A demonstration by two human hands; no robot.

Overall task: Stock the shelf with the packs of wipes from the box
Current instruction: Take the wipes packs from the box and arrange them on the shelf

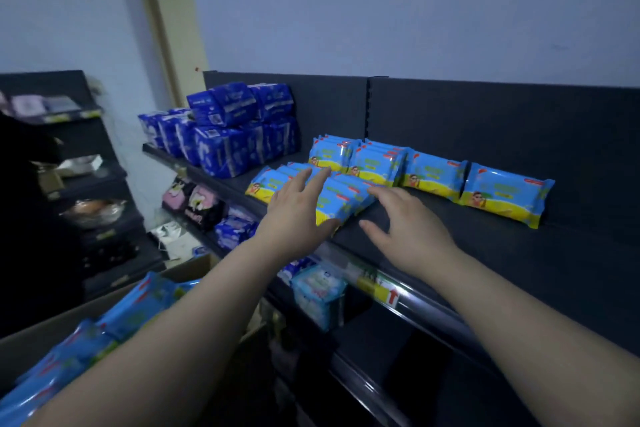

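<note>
Left hand (pixel 298 208) and right hand (pixel 408 229) lie released, fingers spread, at the centre-frame packs of wipes (pixel 346 198): likely light, soft, slippery film; grip across the middle.

Left hand (pixel 298 210) spread over front wipes packs (pixel 335 202); right hand (pixel 407 224) beside, above shelf (pixel 519 243)

The box (pixel 194 269) ran off the left and bottom edges, and the packs (pixel 138 302) in it were smeared with blur. The left hand (pixel 298 208) hid part of the front packs of wipes (pixel 266 185); whether it touched them could not be told. Print on the shelf label (pixel 377 288) was too blurred to read, and the lower shelf (pixel 398 357) was lost in shadow
</note>
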